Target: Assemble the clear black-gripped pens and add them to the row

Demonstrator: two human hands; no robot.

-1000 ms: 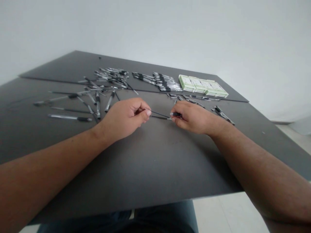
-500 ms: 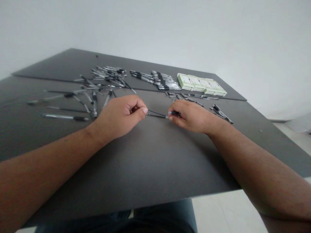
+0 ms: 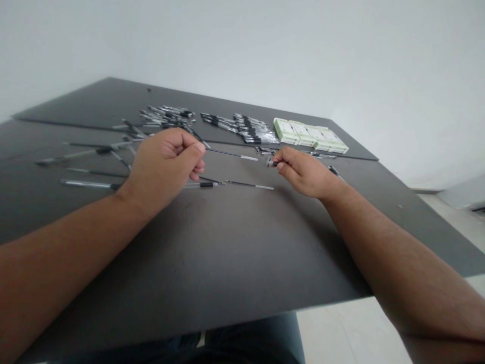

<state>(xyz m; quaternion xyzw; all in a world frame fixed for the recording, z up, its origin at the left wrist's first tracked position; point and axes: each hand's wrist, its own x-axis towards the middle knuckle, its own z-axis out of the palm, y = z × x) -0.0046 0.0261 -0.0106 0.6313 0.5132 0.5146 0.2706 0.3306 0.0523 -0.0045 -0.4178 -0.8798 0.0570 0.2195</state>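
Note:
My left hand (image 3: 162,159) is closed, pinching a pen refill (image 3: 227,152) between thumb and index finger. The refill is a thin dark tube with a clear end that points right, held above the table. My right hand (image 3: 303,172) is closed on a small black-and-clear pen part (image 3: 272,163), mostly hidden by the fingers; its tip faces the refill's clear end across a short gap. Below, a second refill (image 3: 248,185) lies on the table between the hands. A pen with a black grip (image 3: 206,185) lies partly beneath my left hand.
Loose pens and refills (image 3: 89,184) lie scattered to the left on the dark table (image 3: 235,268). Farther back are a pile of pens (image 3: 168,115), neater rows of pens (image 3: 253,129) and light-green boxes (image 3: 310,135). Small pen parts (image 3: 265,150) lie behind my right hand.
My left hand has moved up and left with the refill, which is now apart from my right hand. My right hand has shifted slightly up and right. The second refill now shows fully on the table.

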